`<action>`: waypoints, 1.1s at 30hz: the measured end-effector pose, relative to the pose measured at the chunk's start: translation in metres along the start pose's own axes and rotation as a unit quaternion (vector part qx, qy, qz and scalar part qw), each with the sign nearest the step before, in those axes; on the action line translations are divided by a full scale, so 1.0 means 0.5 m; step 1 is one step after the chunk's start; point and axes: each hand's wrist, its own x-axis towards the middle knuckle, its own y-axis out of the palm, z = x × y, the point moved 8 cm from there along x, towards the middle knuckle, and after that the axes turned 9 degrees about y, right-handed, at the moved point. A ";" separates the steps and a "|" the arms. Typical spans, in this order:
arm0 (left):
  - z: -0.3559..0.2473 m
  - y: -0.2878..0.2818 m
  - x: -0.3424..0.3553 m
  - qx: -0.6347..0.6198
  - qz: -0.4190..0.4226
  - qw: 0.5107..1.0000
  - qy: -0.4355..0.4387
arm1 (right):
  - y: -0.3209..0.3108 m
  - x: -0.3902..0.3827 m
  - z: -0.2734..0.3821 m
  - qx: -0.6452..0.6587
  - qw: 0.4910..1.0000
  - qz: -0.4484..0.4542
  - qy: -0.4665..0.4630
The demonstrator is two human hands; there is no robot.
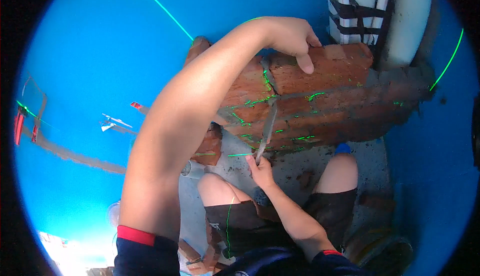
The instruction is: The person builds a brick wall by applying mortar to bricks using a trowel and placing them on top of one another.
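Observation:
In front of me stands a low wall of reddish-brown bricks (pixel 345 103) with grey mortar in its joints. My left hand (pixel 294 40) reaches over its top course. The thumb lies against the near face of a top brick (pixel 325 73), and the other fingers bend over its upper edge, partly hidden. Low before the wall, my right hand (pixel 262 172) is closed round the lower end of a trowel (pixel 268 128) smeared with grey mortar. Its narrow-looking blade points up, with the tip at the joint below a dark upright gap (pixel 270 76).
White pipes (pixel 350 11) bound with black straps stand behind the wall at right. Blue walls (pixel 100 66) surround the spot. Broken bricks (pixel 200 256) lie at lower left, and a round bucket-like container (pixel 385 251) sits at lower right. Bright green laser lines cross wall and bricks.

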 end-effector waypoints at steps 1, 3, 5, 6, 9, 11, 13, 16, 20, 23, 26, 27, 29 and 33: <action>0.003 -0.006 -0.004 0.000 -0.031 1.000 0.002 | 0.001 -0.019 0.009 0.023 1.000 0.002 0.001; 0.012 -0.016 -0.019 0.001 -0.067 0.998 0.006 | 0.000 -0.050 0.008 0.013 1.000 -0.001 -0.001; 0.033 -0.043 -0.052 -0.012 -0.151 0.988 0.008 | -0.008 -0.090 0.019 0.008 1.000 -0.002 -0.014; 0.042 -0.045 -0.077 -0.013 -0.158 0.987 0.007 | -0.010 -0.106 0.034 0.002 1.000 0.000 -0.015; 0.064 -0.079 -0.207 0.014 -0.358 0.933 0.043 | -0.043 -0.143 0.085 -0.004 0.997 -0.061 -0.043; 0.044 -0.062 -0.321 -0.008 -0.483 0.873 0.073 | -0.081 -0.119 0.101 -0.058 0.988 -0.093 -0.109; 0.046 0.023 -0.415 -0.097 -0.541 0.834 0.052 | -0.136 -0.093 0.135 -0.106 0.977 -0.133 -0.128; 0.097 0.228 -0.566 -0.142 -0.550 0.821 -0.047 | -0.171 -0.059 0.162 -0.157 0.963 -0.150 -0.158; 0.239 0.597 -0.787 -0.240 -0.583 0.728 -0.270 | -0.166 -0.030 0.176 -0.197 0.954 -0.179 -0.136; 0.257 0.841 -0.934 -0.246 -0.547 0.686 -0.412 | -0.165 0.015 0.149 -0.213 0.940 -0.204 -0.171; 0.224 0.988 -1.015 -0.245 -0.536 0.662 -0.462 | -0.172 0.047 0.119 -0.224 0.933 -0.225 -0.168; 0.212 0.997 -1.017 -0.250 -0.534 0.662 -0.462 | -0.180 0.054 0.113 -0.223 0.934 -0.229 -0.159; 0.192 1.013 -1.018 -0.244 -0.493 0.679 -0.486 | -0.189 0.054 0.097 -0.227 0.934 -0.235 -0.147; 0.202 1.007 -1.006 -0.250 -0.517 0.661 -0.483 | -0.213 0.036 0.051 -0.245 0.935 -0.216 -0.140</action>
